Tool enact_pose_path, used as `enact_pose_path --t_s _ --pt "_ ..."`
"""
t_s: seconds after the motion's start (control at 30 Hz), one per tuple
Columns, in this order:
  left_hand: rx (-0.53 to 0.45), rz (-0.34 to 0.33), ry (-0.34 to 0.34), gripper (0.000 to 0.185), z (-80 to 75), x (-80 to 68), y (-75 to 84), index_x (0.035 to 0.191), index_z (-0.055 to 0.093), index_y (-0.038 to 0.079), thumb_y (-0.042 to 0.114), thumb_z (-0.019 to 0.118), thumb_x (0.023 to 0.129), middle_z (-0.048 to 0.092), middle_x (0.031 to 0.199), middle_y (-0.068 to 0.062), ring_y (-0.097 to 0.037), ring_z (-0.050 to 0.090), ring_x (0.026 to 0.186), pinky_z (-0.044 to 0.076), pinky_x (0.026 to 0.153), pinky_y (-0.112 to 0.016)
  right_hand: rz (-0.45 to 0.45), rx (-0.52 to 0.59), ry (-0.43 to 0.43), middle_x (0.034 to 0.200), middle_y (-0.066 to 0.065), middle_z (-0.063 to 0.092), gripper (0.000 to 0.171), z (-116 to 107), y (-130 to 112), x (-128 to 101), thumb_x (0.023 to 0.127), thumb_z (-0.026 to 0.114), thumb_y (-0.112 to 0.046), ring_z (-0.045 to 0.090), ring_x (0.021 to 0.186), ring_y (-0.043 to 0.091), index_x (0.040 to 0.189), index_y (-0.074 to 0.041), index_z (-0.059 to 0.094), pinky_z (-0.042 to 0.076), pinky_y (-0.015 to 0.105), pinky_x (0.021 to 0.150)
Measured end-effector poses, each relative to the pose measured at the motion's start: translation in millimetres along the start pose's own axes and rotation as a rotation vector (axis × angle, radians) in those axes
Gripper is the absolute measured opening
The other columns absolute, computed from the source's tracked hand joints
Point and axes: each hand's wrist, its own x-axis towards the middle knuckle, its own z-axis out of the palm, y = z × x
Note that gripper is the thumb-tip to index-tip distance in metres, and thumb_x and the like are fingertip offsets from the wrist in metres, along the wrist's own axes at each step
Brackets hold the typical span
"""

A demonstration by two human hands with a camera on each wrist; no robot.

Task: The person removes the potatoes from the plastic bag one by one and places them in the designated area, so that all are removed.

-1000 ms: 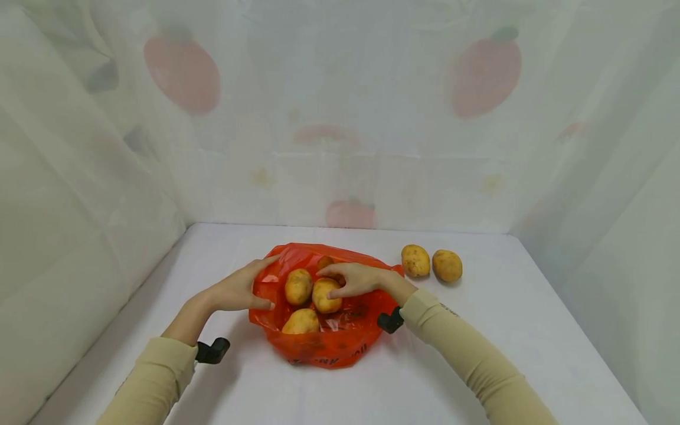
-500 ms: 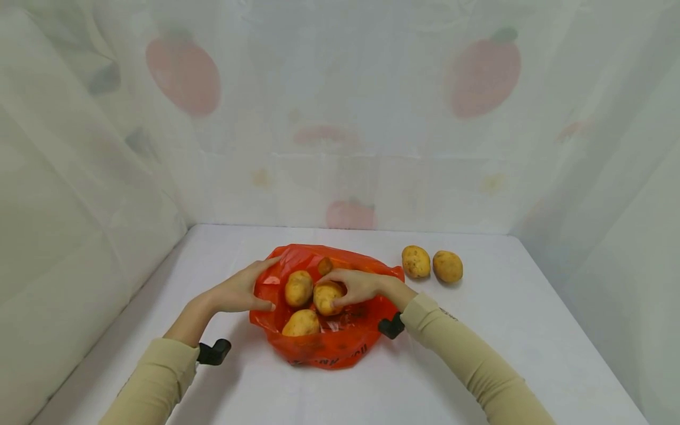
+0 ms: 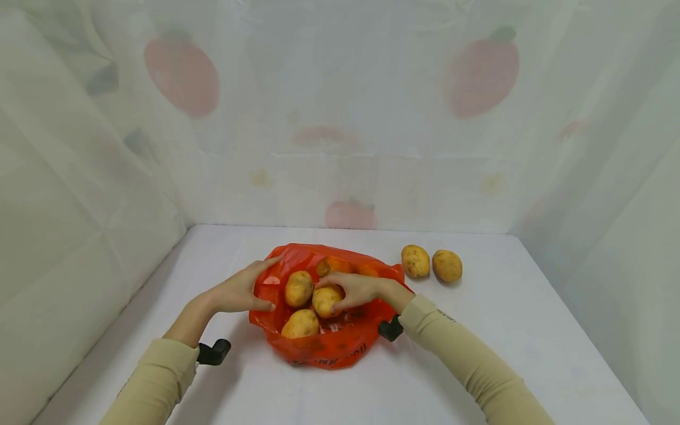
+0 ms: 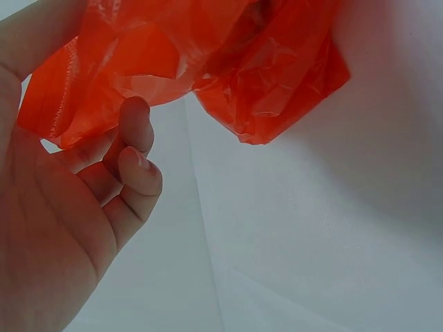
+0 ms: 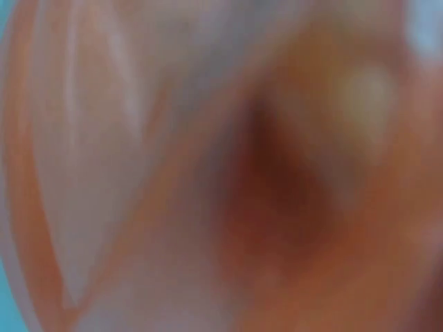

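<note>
So our left hand (image 3: 236, 290) pinches the orange plastic bag's (image 3: 324, 345) left rim, keeping its mouth wide, while our right hand (image 3: 355, 289) curls around the middle potato (image 3: 325, 300) inside; 2 loose potatoes (image 3: 431, 263) sit far right.

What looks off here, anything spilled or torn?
Nothing spilled or torn. Two potatoes sit outside the orange bag on the table. The right wrist view is blurred, pressed too close to the bag to read.

- One orange plastic bag (image 3: 324, 342).
- Two potatoes on the table outside the bag: one (image 3: 415, 260) beside the other (image 3: 447, 265).
- At least four potatoes inside the bag; the far ones are partly hidden.
- Two hands.
</note>
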Motion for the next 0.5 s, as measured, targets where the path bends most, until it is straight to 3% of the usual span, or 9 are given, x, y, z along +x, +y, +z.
enact_pose_path --t_s 0.5 --pt "0.004 0.018 0.001 0.091 -1.9 -0.7 -0.8 0.146 0.024 0.016 0.028 0.077 0.072 0.038 0.135 -0.013 -0.03 0.042 0.117 0.047 0.089 -0.047 0.037 -0.018 -0.007 0.135 -0.004 0.04 0.06 5.3 -4.4 2.1 0.085 0.065 -0.033 0.038 0.12 0.009 0.137 -0.021 0.037 0.035 0.03 0.103"
